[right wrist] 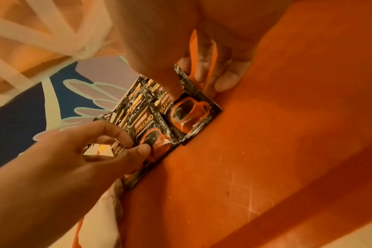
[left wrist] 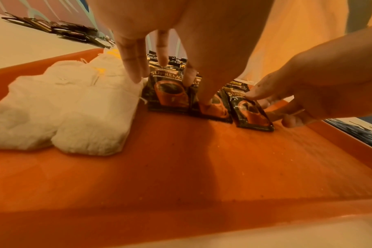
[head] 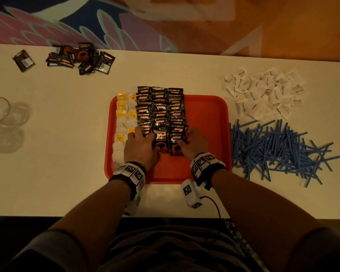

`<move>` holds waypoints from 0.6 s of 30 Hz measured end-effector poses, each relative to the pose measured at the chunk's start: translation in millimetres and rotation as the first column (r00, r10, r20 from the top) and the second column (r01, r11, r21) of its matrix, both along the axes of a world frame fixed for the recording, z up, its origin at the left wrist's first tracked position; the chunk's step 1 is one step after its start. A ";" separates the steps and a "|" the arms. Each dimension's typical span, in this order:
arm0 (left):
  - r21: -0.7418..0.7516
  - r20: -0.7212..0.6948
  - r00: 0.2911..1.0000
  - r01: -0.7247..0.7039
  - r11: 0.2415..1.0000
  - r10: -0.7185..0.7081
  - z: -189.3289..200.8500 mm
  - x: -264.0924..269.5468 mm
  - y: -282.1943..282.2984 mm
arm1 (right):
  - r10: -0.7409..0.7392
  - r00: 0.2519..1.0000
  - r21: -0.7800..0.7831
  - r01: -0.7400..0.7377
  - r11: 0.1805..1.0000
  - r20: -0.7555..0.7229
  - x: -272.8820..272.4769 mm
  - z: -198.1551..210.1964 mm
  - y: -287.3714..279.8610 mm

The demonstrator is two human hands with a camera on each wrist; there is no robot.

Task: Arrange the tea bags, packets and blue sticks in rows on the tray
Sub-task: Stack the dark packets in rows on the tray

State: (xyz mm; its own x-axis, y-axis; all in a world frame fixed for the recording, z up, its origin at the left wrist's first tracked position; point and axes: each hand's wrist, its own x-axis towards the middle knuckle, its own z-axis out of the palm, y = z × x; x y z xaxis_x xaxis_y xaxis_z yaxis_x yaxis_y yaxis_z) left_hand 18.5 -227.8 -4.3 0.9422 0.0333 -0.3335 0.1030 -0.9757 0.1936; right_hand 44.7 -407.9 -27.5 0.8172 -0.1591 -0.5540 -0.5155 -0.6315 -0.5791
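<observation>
Status: tray (head: 208, 118) is about half filled. Tea bags (head: 124, 118) sit in two columns along its left edge. Three columns of coffee packets (head: 160, 112) lie overlapped just right of them, running past the far rim. The right half of the tray is bare.

Your left hand (head: 140, 147) rests with spread, fairly straight fingers on the near ends of the left and middle packet columns. Your right hand (head: 194, 142) pinches the nearest packet of the right column, thumb on top and fingers at its right edge; the packet lies flat on the tray. Judged step: squaring up the near packets.

Left to do: loose packets (head: 80, 57) far left on the worktop, white sachets (head: 263, 91) far right, and the whole pile of blue sticks (head: 277, 150), right of the tray, untouched.
</observation>
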 end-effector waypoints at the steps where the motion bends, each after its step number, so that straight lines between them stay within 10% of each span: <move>1: -0.001 0.000 1.000 0.000 1.000 0.000 -0.2 -0.2 -0.2 | 0.003 1.000 0.002 -0.003 1.000 0.008 0.6 0.4 0.2; 18: -0.017 0.069 0.997 0.027 1.000 -0.026 -1.9 -2.1 8.3 | 0.015 1.000 -0.037 -0.015 0.999 0.005 4.7 3.5 1.1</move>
State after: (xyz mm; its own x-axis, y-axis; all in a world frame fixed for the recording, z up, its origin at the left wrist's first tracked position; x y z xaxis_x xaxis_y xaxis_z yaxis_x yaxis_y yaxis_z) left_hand 16.4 -219.6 -6.2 0.9635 0.0030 -0.2678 0.0631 -0.9743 0.2164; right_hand 49.5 -406.8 -24.0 0.8226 -0.1673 -0.5434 -0.5027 -0.6604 -0.5577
